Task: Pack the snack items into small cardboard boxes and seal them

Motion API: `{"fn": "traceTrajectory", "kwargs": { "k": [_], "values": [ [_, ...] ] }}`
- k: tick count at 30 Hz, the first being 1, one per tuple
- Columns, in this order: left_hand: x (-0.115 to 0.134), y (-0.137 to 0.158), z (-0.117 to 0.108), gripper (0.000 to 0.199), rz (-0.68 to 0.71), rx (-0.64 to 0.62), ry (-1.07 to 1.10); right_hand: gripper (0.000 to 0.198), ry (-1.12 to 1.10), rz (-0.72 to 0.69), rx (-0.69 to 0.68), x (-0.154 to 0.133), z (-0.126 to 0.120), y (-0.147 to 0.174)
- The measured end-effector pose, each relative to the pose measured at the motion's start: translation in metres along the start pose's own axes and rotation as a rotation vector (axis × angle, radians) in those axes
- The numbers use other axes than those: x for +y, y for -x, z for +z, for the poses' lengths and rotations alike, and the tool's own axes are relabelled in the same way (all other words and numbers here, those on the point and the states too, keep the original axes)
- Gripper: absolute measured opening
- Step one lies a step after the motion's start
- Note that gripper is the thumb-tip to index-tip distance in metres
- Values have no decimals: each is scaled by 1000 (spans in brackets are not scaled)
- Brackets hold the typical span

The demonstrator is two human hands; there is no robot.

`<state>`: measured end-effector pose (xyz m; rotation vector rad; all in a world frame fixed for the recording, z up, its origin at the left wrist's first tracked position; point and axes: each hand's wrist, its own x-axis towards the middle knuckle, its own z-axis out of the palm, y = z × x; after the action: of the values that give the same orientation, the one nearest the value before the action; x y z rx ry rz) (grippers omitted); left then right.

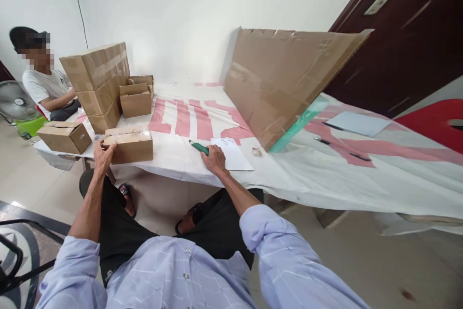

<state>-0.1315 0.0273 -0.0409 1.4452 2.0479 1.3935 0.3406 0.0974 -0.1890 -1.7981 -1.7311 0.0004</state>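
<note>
A small taped cardboard box (132,149) lies near the table's front edge. Its left end is gripped by my left hand (103,154), thumb on the near face and fingers around the corner. In my right hand (216,158) is a green utility knife (199,147), its tip pointing left toward the box. The knife and hand are apart from the box. Under and beside that hand lies a sheet of white paper (237,157) with some writing at its top.
Left of my box sits another closed box (65,136). Stacked boxes (103,77) and opened boxes (136,99) stand behind. A large cardboard sheet (285,73) leans over the table (325,174). Pens (321,141) and paper (358,123) lie right. A person (50,82) sits far left.
</note>
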Motion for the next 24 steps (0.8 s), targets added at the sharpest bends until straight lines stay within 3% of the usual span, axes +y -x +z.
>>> {"fn": "traceTrajectory", "kwargs": {
  "k": [9, 13, 19, 24],
  "values": [
    [-1, -1, 25, 105, 159, -455, 248, 27, 22, -35, -4, 3, 0, 3],
    [1, -7, 30, 109, 200, -574, 266, 29, 30, -46, -10, 7, 0, 4],
    [-8, 8, 42, 118, 245, -533, 266, 33, 35, -35, -19, 11, 0, 7],
    [-9, 45, 64, 127, 339, -322, 267, 35, 42, -30, -21, 10, -4, 10]
  ]
}}
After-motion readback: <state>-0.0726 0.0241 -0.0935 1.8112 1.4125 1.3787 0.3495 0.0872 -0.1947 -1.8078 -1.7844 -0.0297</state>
